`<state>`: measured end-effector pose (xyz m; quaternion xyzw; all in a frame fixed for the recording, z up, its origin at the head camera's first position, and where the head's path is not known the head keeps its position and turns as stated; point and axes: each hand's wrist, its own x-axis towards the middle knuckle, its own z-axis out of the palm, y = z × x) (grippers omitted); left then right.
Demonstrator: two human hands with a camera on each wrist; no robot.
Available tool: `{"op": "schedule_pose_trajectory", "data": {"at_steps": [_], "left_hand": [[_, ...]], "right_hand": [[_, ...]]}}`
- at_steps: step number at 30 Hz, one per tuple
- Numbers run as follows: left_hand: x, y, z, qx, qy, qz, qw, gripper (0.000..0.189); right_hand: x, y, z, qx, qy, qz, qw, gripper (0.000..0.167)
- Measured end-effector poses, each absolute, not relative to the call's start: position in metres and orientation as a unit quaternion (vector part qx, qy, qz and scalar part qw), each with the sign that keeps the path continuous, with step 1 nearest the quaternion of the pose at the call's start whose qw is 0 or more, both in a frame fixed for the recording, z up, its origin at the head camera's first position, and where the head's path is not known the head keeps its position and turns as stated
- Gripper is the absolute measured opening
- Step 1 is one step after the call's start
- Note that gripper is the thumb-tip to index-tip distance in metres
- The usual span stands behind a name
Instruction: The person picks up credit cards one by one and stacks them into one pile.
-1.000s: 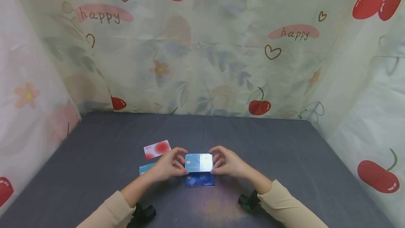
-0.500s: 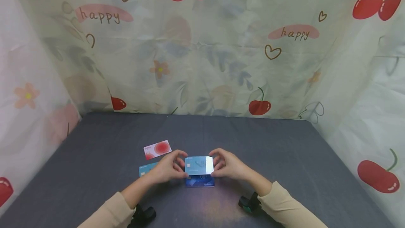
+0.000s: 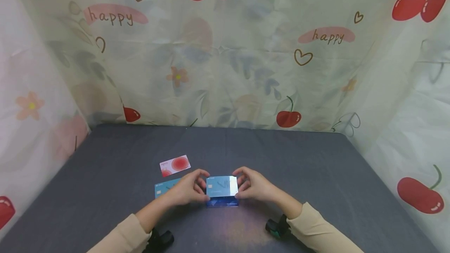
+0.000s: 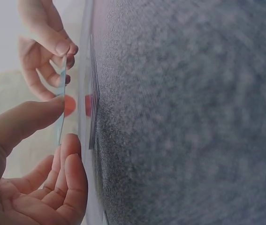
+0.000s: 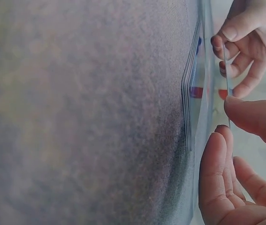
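Observation:
Both hands pinch a light-blue bank card (image 3: 217, 187) at its two short ends. The left hand (image 3: 191, 187) has thumb and fingertips on the left end, and the right hand (image 3: 256, 185) has the right end likewise. Light glares off the card's right part. Below it lies a stack of cards (image 4: 94, 93), a dark blue one (image 3: 222, 203) on top and mostly hidden in the head view. A gap shows between held card and stack in the right wrist view, where the stack's edges (image 5: 186, 101) appear as several thin layers.
Left of the hands lie a pink card with red circles (image 3: 174, 166) and another light-blue card (image 3: 164, 188), partly hidden by the left hand. A dark cloth covers the table (image 3: 299, 159). A patterned curtain (image 3: 225, 89) stands behind and at the sides.
Both hands have lowered the light-blue card slightly toward the person, so it now covers more of the dark blue card. The glare on it has narrowed. The cards on the left have not moved.

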<state>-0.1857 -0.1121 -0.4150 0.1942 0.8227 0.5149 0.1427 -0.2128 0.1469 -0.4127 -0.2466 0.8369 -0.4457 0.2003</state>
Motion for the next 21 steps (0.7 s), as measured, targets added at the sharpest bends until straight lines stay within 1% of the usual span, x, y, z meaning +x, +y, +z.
{"op": "schedule_pose_trajectory", "data": {"at_steps": [15, 21], "left_hand": [[-0.1812, -0.1094, -0.4142, 0.175, 0.851, 0.469, 0.16, 0.061], [-0.1783, -0.1079, -0.412, 0.176, 0.864, 0.446, 0.155, 0.061]], "right_hand": [[-0.2085, 0.1459, -0.4133, -0.248, 0.835, -0.441, 0.217, 0.055], [-0.2086, 0.1458, -0.4137, -0.242, 0.836, -0.44, 0.221, 0.055]]}}
